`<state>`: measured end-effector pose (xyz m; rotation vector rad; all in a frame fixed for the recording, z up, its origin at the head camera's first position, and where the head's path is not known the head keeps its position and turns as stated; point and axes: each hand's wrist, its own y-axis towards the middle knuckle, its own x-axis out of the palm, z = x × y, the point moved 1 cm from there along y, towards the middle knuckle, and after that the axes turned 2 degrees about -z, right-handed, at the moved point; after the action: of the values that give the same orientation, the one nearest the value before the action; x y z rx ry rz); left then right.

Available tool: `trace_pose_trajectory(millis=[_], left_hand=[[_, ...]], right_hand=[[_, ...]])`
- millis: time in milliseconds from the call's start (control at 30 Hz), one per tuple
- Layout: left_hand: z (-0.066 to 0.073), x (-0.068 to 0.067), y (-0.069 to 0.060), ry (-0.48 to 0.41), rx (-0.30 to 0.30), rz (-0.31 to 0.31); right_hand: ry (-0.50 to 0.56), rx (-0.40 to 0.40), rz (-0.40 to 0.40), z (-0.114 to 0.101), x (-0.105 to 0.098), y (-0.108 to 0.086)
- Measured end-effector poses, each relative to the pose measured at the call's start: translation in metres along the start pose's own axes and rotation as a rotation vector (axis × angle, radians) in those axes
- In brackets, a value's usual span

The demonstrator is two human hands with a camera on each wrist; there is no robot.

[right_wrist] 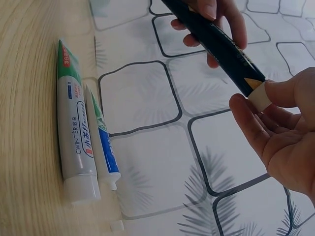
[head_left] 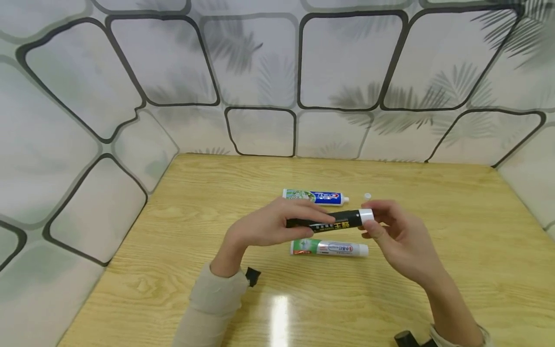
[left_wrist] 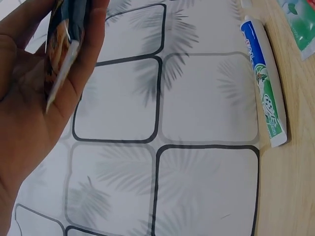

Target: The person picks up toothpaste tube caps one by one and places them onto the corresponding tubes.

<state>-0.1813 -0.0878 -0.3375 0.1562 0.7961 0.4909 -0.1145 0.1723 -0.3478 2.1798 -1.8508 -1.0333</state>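
A black toothpaste tube [head_left: 348,220] with yellow lettering is raised above the table, held lengthwise between both hands. My left hand [head_left: 275,222] grips its body near the tail end. At the other end, the thumb and fingers of my right hand [head_left: 405,243] pinch the white cap [right_wrist: 259,97], which sits on the tube. In the left wrist view, the flat tail of the black tube [left_wrist: 66,49] lies against the palm, and the fingertips are out of frame.
Two more toothpaste tubes lie on the wooden table [head_left: 208,193]: a blue-and-green one [head_left: 328,198] without its cap at the back, and a white-and-green one [head_left: 340,248] in front. A small white cap [head_left: 367,196] lies beside the blue-and-green tube. Patterned panels rise behind.
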Motion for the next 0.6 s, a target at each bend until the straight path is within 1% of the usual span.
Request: trace_pose_trajectory(millis=[133,233,333,400,467,533,600], left_hand=[[-0.0040,-0.0046,-0.0038,-0.080,0.008,0.003],[-0.0057,-0.0072,-0.0067,-0.155,0.021,0.035],[-0.0066,-0.0092,-0.0085,-0.245,0.042,0.087],[-0.0069,-0.0101,-0.0093,-0.289,0.059,0.133],[-0.0067,-0.0103,-0.0091,-0.349,0.086,0.173],[-0.0063,-0.0098,-0.0077,-0.399,0.127,0.211],[-0.0056,-0.0090,-0.0049,-0.414,0.175,0.251]], right_hand=[[0.073,-0.011,0.044,-0.0007,0.0002,0.0002],[0.150,-0.026,0.080,0.0008,-0.0007,0.0003],[0.277,-0.062,0.115,0.0029,-0.0019,0.0009],[0.358,-0.092,0.136,0.0044,-0.0024,0.0014],[0.411,-0.093,0.165,0.0041,-0.0031,0.0022],[0.442,-0.087,0.195,0.0029,-0.0041,0.0027],[0.438,-0.066,0.226,0.0008,-0.0057,0.0032]])
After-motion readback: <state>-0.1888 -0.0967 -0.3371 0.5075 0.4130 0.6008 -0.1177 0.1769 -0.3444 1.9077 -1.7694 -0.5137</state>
